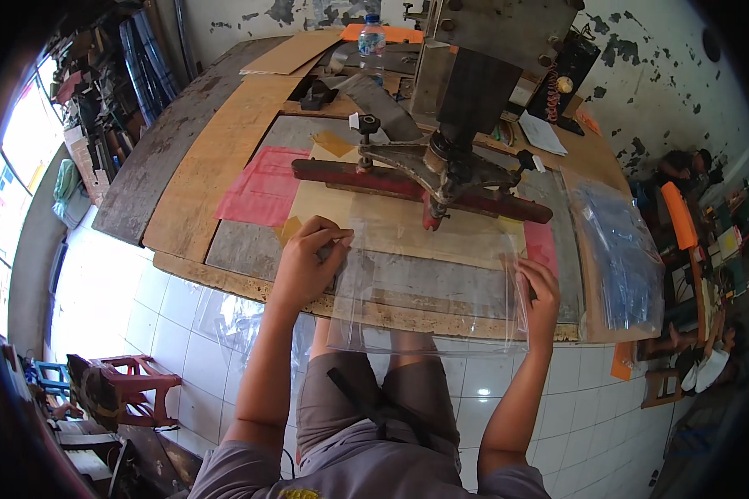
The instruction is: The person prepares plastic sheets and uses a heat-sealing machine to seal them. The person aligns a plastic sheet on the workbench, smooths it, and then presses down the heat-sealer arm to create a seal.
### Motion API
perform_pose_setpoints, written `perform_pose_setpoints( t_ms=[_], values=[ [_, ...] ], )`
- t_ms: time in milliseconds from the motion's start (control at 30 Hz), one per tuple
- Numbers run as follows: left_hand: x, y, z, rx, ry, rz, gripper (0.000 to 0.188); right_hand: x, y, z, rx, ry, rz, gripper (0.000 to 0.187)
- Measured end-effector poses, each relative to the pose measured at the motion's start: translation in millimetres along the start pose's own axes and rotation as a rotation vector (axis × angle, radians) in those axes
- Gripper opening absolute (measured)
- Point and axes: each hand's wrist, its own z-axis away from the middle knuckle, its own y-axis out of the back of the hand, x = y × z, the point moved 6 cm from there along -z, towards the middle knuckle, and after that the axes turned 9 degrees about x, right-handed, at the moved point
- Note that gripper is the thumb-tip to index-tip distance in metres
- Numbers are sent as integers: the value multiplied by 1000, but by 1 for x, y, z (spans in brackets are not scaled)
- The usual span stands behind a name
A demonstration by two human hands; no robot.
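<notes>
A clear plastic sheet [429, 312] stretches between my two hands, over the front of the work table and past its edge. My left hand [310, 259] pinches the sheet's left edge between thumb and fingers. At its right edge my right hand [539, 289] grips the sheet, fingers closed. Just beyond stands a press with a long red-brown bar [491, 201], raised over a cream-coloured pad [391, 234]. The sheet's far part lies over that pad, toward the bar. Pink sheet material [262, 185] shows left of the pad, with a smaller pink piece at the right.
A pile of clear plastic pieces [620, 258] rests on the table's right side. Behind the press are a water bottle [372, 46] and brown boards [295, 51]. A red stool [141, 387] stands on the tiled floor at left. Other people sit far right.
</notes>
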Motion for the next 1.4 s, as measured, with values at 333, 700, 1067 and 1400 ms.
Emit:
perform_pose_setpoints(
  t_ms=[333,700,1067,1400],
  values=[
    [-1,-1,-1,-1,3,-10,19,-4,7,3,58,32,25,12],
    [3,-1,-2,0,-11,-33,17,-4,8,3,95,46,19,9],
    [1,0,-1,2,8,1,20,-7,9,2,103,35,35,9],
    [2,1,-2,8,13,5,20,-7,9,2,121,43,36,7]
  ],
)
